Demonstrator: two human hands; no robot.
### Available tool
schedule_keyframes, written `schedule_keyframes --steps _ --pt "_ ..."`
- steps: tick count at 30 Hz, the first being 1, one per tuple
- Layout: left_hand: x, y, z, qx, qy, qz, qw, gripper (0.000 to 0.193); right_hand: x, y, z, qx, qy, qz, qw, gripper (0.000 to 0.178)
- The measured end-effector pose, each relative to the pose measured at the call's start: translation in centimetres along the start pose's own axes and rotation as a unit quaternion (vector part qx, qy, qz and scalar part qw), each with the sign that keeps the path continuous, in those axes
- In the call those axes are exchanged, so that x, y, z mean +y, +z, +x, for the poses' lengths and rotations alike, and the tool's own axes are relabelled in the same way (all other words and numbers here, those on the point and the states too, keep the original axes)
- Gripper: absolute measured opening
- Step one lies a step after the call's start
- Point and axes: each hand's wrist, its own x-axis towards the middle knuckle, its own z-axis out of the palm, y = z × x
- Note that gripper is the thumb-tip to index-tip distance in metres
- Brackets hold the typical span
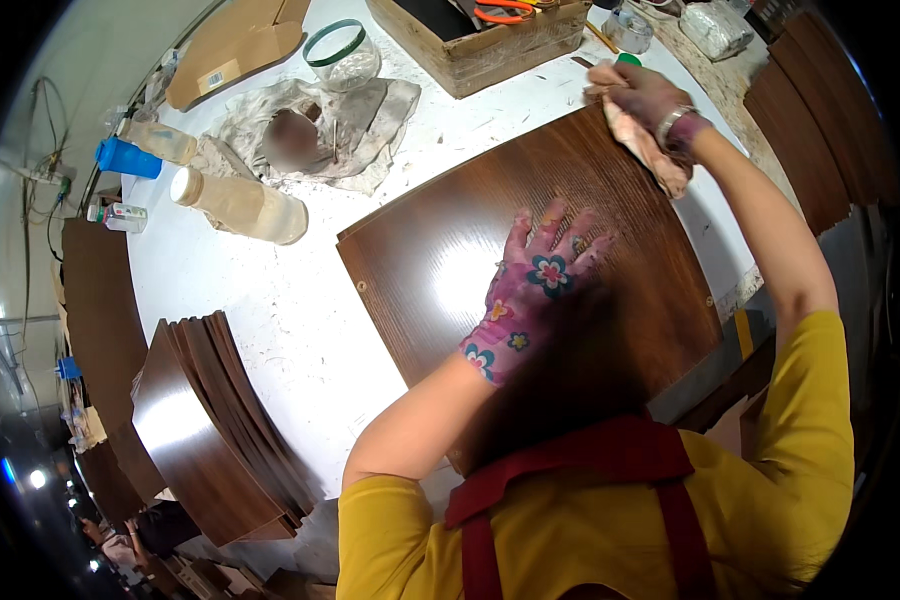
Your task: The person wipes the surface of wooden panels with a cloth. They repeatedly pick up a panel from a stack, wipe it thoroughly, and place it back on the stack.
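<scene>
A dark brown wood-grain panel (420,270) lies flat on the white table in front of me. My left hand (542,280), in a pink flowered glove with bare fingertips, rests on the panel with its fingers spread and holds nothing. Beyond the panel's far right corner, my right hand (655,105) is closed on a stained pinkish cloth (642,150). The cloth hangs down over the panel's right edge. A purple glove cuff and a bracelet show at my right wrist.
Stacked brown panels stand at the left (220,430) and far right (820,110). On the table (310,260) are a cloudy plastic bottle (245,207), a crumpled rag (380,130) with a dark round blurred thing, a green-rimmed jar (342,55), and a wooden box (490,55) holding orange-handled tools (505,12).
</scene>
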Motion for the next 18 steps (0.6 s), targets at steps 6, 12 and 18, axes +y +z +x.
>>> schedule_keyframes --steps 6,12,18 --pt "-0.7 0.1 -0.5 -0.010 -0.024 0.013 1.000 0.058 -2.1 -5.7 -11.3 0.028 -0.010 0.035 0.999 0.034" --pt "-6.3 -3.5 4.1 0.077 -0.159 0.138 0.974 0.066 -4.1 1.0 -15.1 -0.195 -0.194 -0.097 0.956 0.015" --pt "-6.9 -2.9 5.0 0.069 -0.171 0.059 0.981 0.051 -4.7 4.3 -2.2 -0.003 -0.045 0.024 0.999 0.023"
